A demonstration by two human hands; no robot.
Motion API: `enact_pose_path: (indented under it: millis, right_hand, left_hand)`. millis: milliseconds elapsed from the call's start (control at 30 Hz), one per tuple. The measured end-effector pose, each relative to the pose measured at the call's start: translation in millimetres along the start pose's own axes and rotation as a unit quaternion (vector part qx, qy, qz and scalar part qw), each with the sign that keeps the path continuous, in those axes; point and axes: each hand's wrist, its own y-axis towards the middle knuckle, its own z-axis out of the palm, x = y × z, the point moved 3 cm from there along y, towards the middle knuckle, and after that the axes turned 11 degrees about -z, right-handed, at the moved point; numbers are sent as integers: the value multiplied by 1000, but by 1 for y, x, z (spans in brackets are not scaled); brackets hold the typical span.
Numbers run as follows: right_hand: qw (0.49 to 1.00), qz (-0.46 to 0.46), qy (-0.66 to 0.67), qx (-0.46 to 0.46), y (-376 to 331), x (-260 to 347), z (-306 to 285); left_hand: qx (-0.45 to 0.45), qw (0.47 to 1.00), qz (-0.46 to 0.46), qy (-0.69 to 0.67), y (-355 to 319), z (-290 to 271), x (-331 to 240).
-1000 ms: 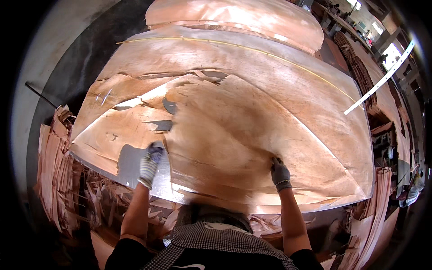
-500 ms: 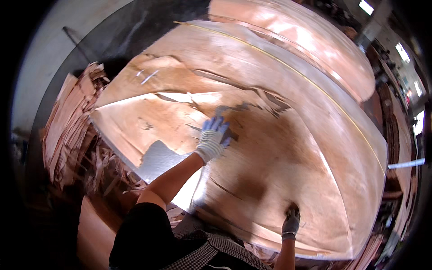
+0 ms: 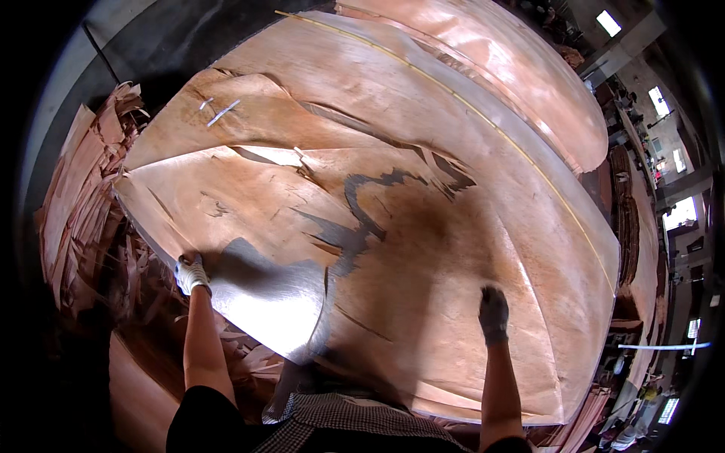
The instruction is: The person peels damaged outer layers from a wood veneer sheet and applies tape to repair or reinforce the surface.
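A wide veneer sheet (image 3: 423, 226) lies flat on a metal table (image 3: 279, 294), on top of other sheets, and fills most of the view. The left hand (image 3: 191, 274), in a white glove, is at the near left edge of the sheet; its fingers look curled over that edge, but I cannot tell if they really pinch it. The right hand (image 3: 493, 311), in a dark glove, rests flat on the sheet near its near right side, fingers held together, pressing down.

The sheet looks very thin and light, and it bends easily. It has long splits and a dark torn gap (image 3: 370, 204) in the middle, so I judge it fragile along the grain. It is better held at the edges, with both hands well apart, away from the splits.

On the left, scrap veneer (image 3: 83, 189) is piled up.
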Motion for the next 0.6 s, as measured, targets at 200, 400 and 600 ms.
enact_pose_path:
  millis: [200, 400, 600]
  right_hand:
    - [998, 4, 53, 28, 187, 29, 82]
    - [1000, 10, -2, 6, 280, 39, 141]
    - [997, -56, -17, 57, 306, 19, 154]
  left_hand:
    - [181, 872, -75, -448, 66, 29, 15]
    - [412, 671, -195, -584, 88, 7, 17]
    - [466, 658, -54, -589, 9, -77, -78]
